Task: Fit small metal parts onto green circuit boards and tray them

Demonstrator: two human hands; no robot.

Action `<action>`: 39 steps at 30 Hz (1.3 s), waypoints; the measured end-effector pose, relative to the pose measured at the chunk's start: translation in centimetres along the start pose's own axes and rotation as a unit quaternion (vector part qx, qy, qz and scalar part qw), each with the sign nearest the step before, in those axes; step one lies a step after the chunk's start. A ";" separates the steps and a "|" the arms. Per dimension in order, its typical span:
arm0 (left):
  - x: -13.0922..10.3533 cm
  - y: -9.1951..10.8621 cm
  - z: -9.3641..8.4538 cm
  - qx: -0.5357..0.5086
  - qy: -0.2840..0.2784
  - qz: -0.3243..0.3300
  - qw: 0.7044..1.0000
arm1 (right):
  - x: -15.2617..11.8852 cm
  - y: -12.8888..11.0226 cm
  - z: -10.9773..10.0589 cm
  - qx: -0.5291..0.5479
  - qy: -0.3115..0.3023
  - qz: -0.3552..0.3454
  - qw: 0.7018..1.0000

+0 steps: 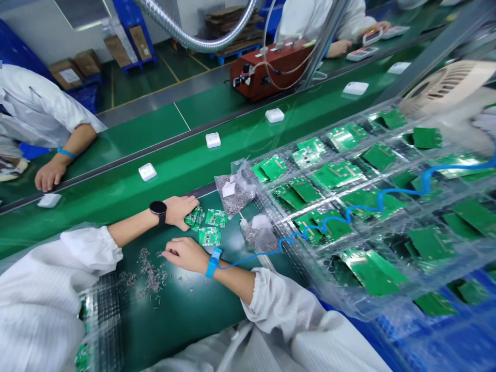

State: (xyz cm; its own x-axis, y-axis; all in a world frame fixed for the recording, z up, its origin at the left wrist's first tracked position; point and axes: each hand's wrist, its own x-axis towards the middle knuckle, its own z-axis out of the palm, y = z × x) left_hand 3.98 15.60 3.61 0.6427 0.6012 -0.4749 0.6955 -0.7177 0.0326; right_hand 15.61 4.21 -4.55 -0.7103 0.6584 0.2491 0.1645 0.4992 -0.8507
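My left hand [179,211], with a black watch on its wrist, is at a small overlapping group of green circuit boards [194,219]. Its thumb and fingers close around the group's left side. Two more circuit boards [210,236] lie flat just to the right. Nearer to me, my right hand [187,254] wears a blue wrist strap [213,262] with a coiled cord. Its fingers are curled in, and I cannot make out whether a small part is between them. Loose small metal parts [152,274] are scattered on the dark green table left of this hand.
Bags of small metal parts [234,191] lie beside a clear compartment tray [287,219] full of green boards on the right. Another tray [110,320] is at lower left. White devices [213,140] sit on the green conveyor [240,135]. Co-workers' hands [50,174] are across it.
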 end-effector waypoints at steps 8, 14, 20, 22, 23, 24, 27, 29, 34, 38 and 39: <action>-1.8 1.3 1.3 -0.040 0.053 -0.054 0.996 | 0.1 0.0 0.0 -0.012 -0.005 -0.001 1.000; -0.9 1.5 0.2 -0.014 0.019 0.063 0.998 | 0.1 0.2 0.0 -0.010 -0.010 -0.005 1.000; -0.7 1.7 0.1 0.024 0.011 0.048 0.998 | 0.1 0.2 0.0 -0.002 -0.010 -0.013 1.000; -1.5 1.3 0.0 0.030 0.017 0.033 0.999 | 0.1 0.1 -0.1 -0.002 -0.009 -0.005 1.000; -2.2 0.9 -0.1 0.028 0.023 0.021 0.999 | 0.1 0.0 -0.2 0.000 -0.009 0.000 1.000; -3.2 0.5 -0.2 0.022 0.030 0.007 0.999 | 0.1 0.0 -0.2 0.003 -0.009 0.007 1.000; -7.7 -1.1 -0.7 -0.008 0.044 -0.055 0.997 | 0.0 -0.2 -0.4 0.020 -0.015 0.017 1.000; -12.2 -2.2 -0.8 -0.027 0.044 -0.112 0.992 | -0.3 -0.3 -0.4 0.033 -0.022 0.019 0.999; -26.3 -3.8 0.3 -0.037 0.032 -0.297 0.953 | -1.2 -0.2 -0.3 0.040 -0.031 0.035 0.998; -37.7 -3.8 3.1 -0.018 0.017 -0.443 0.896 | -1.5 -0.1 -0.5 0.035 -0.041 0.041 0.998; -40.1 -3.6 4.0 -0.016 0.008 -0.469 0.883 | -1.6 -0.1 -0.6 0.033 -0.041 0.041 0.998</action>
State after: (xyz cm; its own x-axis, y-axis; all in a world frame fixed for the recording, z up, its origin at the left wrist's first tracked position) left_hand -25.61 -7.35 19.00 -0.2172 0.9311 -0.2930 0.9327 0.1095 -0.3435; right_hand 17.14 3.46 -4.61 -0.7501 0.6462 0.1406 0.1815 0.4056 -0.8958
